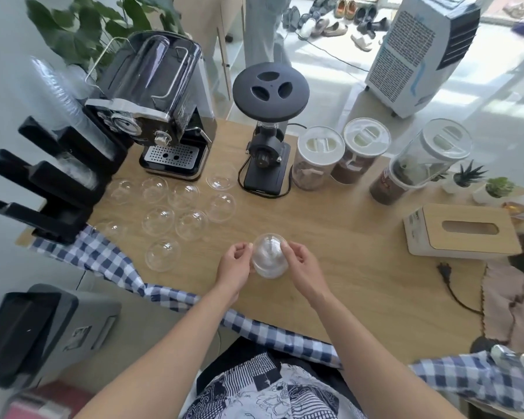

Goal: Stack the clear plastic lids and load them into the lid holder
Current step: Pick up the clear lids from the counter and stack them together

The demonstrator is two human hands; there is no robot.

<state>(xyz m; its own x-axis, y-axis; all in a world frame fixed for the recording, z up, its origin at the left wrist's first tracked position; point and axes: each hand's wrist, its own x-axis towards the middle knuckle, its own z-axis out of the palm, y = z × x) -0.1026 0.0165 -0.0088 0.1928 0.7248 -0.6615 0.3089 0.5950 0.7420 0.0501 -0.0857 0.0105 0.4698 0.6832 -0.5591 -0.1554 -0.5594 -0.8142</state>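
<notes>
My left hand (235,263) and right hand (298,261) pinch a short stack (268,258) of dome lids between them, fingers curled on its sides, over the near middle of the table (345,252). I cannot tell whether it touches the wood. Farther left, loose lids (191,225) lie scattered. The holder (64,211) stands at the left edge, well apart.

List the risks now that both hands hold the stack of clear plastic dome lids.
The stack of clear plastic dome lids is pinched just at its sides by the left hand and right hand; it could slip or separate.
Loose clear lids lie between it and the black lid holder; a carry across might knock them off the wooden table.
</notes>
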